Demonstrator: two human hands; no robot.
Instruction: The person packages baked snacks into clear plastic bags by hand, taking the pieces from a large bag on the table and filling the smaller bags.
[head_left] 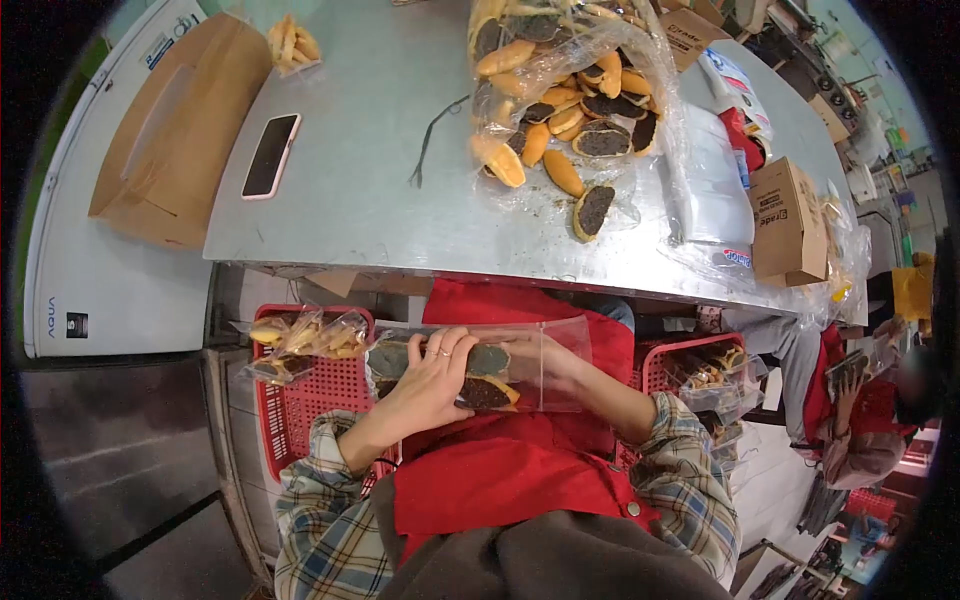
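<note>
Over my lap, a clear plastic bag (pixel 565 345) holds several oval buns with dark topping (pixel 487 392). My left hand (pixel 432 378), a ring on one finger, is closed over the bag's left part from above. My right hand (pixel 550 362) reaches into the bag's open right end and shows through the plastic; its fingers reach the buns, their tips partly hidden. Ahead on the metal table, a large open plastic bag (pixel 655 90) is heaped with similar buns, some dark side up. One dark-topped bun (pixel 593 213) lies nearest the table edge.
Red baskets with bagged buns flank me, the left basket (pixel 300 425) and the right basket (pixel 655 375). On the metal table (pixel 350 220) are a phone (pixel 271 157), a black cord (pixel 432 135), stacked clear bags (pixel 712 180) and a small carton (pixel 785 222). Another person (pixel 868 425) sits at far right.
</note>
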